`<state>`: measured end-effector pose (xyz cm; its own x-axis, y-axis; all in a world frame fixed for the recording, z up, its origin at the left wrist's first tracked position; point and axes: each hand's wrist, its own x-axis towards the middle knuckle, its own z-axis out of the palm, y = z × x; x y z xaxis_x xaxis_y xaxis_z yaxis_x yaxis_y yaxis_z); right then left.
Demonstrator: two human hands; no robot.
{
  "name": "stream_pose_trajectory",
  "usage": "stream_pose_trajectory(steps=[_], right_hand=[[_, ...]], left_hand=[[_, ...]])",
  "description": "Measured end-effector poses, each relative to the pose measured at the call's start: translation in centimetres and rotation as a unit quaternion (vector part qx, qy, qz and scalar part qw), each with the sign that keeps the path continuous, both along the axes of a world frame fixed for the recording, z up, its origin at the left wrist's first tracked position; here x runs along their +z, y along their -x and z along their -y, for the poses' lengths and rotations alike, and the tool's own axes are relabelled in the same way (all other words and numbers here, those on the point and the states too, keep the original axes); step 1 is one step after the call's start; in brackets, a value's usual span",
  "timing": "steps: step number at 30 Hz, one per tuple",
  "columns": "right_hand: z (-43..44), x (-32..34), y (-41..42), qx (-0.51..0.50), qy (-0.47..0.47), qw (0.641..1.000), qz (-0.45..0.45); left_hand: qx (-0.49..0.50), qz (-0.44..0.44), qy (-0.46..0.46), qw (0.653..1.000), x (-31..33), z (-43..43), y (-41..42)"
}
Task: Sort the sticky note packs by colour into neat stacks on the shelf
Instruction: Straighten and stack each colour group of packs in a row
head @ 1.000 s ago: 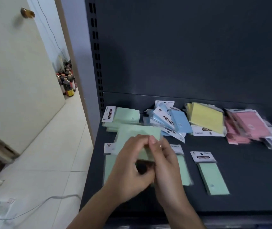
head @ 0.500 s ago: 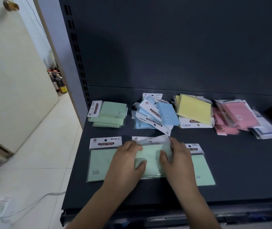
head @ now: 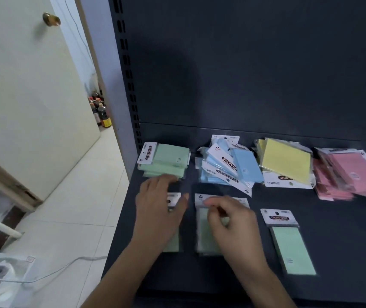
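Left hand flat, fingers spread, over green pack at shelf front. Right hand loosely curled over middle green pack; hold unclear. Third green pack further right. Green stack behind left hand.

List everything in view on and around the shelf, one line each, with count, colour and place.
green sticky note stack: one stack, green, back left of shelf
blue sticky note pile: one messy pile, blue, back centre
yellow sticky note stack: one, yellow, right of the blue
pink sticky note pile: one, pink, back right
loose green packs: three, green, front row; left and middle partly under hands, right clear
shelf: one, dark grey
door: one, cream, left
bottles: several, dark, floor behind door
cable: one, white, floor
left hand: over left pack, fingers spread
right hand: over middle pack, fingers curled
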<state>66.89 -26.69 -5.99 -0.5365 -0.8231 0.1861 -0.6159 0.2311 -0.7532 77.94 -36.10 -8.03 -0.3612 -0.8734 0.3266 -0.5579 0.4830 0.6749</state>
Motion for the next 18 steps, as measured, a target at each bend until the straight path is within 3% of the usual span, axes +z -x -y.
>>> stream_pose_trajectory(steps=[2, 5, 9, 12, 18], right_hand=[[2.3, 0.3, -0.8, 0.045, 0.012, 0.993, 0.109], [6.1, 0.2, -1.2, 0.072, -0.021, 0.988, 0.136], [10.5, -0.1, -0.9, 0.091, -0.048, 0.994, 0.027], [13.1, -0.5, -0.1, 0.118, -0.096, 0.987, -0.046], [14.6, -0.6, 0.5, 0.103, -0.136, 0.978, -0.12]], left_hand=[[0.058, 0.017, -0.034, 0.998, 0.3, 2.2, -0.9], [0.099, 0.059, -0.111, 0.987, 0.5, 5.0, -1.9], [0.085, 0.046, -0.17, 0.981, 0.0, 6.9, -1.8], [0.068, -0.024, -0.204, 0.976, -0.4, 7.4, -1.6], [0.056, -0.096, -0.144, 0.983, -0.8, 7.8, -1.8]])
